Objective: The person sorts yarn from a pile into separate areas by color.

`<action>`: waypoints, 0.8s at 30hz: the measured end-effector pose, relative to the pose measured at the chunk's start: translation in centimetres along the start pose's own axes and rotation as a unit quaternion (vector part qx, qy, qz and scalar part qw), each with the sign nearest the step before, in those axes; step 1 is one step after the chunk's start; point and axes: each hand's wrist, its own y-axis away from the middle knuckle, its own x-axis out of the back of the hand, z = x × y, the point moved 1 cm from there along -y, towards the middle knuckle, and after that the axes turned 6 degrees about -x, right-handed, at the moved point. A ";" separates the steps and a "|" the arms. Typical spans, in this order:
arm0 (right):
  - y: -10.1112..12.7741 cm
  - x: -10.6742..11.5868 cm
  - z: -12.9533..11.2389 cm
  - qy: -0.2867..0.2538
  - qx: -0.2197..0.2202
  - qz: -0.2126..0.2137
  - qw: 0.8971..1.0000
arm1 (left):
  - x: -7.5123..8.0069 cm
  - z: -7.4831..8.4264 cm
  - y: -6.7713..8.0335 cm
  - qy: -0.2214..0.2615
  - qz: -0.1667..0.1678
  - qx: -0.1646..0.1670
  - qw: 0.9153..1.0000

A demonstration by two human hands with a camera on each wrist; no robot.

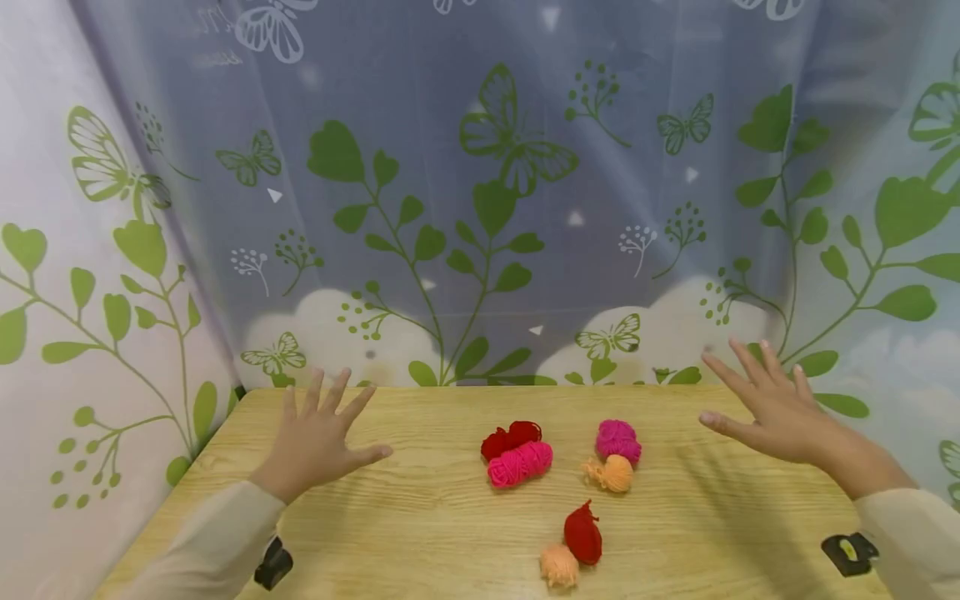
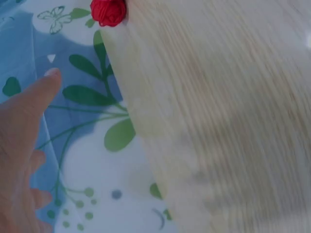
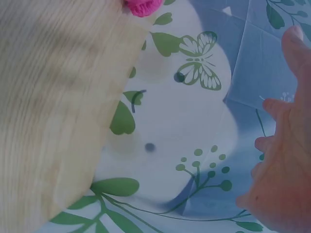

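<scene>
My left hand (image 1: pixel 318 437) is spread above the left side of the table, touching nothing. Over the right side hovers my right hand (image 1: pixel 776 408), its fingers likewise straight and apart. Between them lie small balls of yarn. A dark red yarn ball (image 1: pixel 512 438) touches a hot pink yarn bundle (image 1: pixel 521 464). To their right, a magenta yarn ball (image 1: pixel 618 440) sits against a light orange one (image 1: pixel 617 473) with loose strands. Closer to me, a red yarn ball (image 1: pixel 583 535) rests beside a peach yarn ball (image 1: pixel 559 566).
The wooden table (image 1: pixel 420 533) ends at a hanging curtain (image 1: pixel 420 208) printed with green leaves and butterflies, which also runs along both sides. Black straps sit at the left wrist (image 1: pixel 273 564) and the right wrist (image 1: pixel 849 554).
</scene>
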 end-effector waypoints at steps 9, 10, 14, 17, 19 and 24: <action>1.2 -1.9 -0.3 -0.056 0.021 -0.019 0.998 | -2.5 2.4 -1.7 0.043 0.032 -0.028 0.998; 1.4 -2.2 -0.4 -0.062 0.024 -0.021 0.998 | -2.8 2.6 -2.0 0.051 0.033 -0.029 0.998; 2.1 -3.2 -0.9 -0.088 0.036 -0.032 0.995 | -3.8 3.5 -2.8 0.085 0.032 -0.028 0.996; 2.6 -3.9 -1.5 -0.106 0.044 -0.035 0.993 | -4.4 4.0 -3.4 0.101 0.030 -0.026 0.994; 2.9 -4.4 -1.9 -0.119 0.049 -0.036 0.991 | -4.8 4.4 -3.7 0.108 0.028 -0.027 0.993; 3.8 -5.9 -2.9 -0.152 0.060 -0.037 0.986 | -5.8 5.1 -4.5 0.112 0.033 -0.031 0.993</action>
